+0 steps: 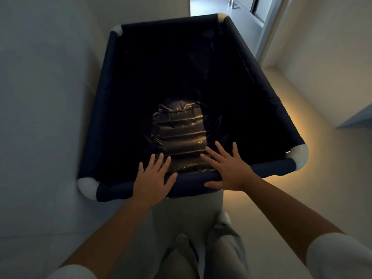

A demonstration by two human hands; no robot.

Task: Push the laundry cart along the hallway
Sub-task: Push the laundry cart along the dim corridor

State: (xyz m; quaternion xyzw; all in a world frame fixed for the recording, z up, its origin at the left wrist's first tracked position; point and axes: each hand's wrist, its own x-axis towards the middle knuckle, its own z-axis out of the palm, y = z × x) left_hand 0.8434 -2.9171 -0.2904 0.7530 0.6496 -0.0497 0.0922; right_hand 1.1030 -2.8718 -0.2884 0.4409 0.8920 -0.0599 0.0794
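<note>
**Laundry cart being touched at its near rail by two flat hands**

The laundry cart (104, 97) is being viewed from above. It is being shown standing on the pale hallway floor (302, 198), directly ahead of the person and close beside the wall (40, 77) on the left. Its frame is being covered by dark navy fabric, and a white corner piece (300, 156) is being shown at each of the four corners.

The padded near rail (191, 179) is being touched by both hands. The left hand (154, 181) is being laid palm-down over the rail, left of its middle. Its fingers (161, 161) are being held straight and slightly spread, reaching over the inside of the cart. The right hand (229, 170) is being laid likewise just right of the middle, with its fingers (221, 151) straight and fanned wide and the thumb stretched along the rail's near side. The rail is not being gripped or pinched by either hand; both are being held flat and wide. The hands are being held near each other but apart, with a stretch of bare rail between them.

At the bottom of the cart a crumpled, shiny dark plastic sheet (177, 133) is being faintly lit; the rest of the interior is too dark to be made out. A warm glow is being cast on the floor along the cart's right side. Beyond the far rail a brighter doorway (209, 7) is being shown, with cabinet handles (233, 4) to its right. Below the arms, light trousers (225, 240), a pale foot (224, 217) and a white sleeve (342, 258) are being seen.
</note>
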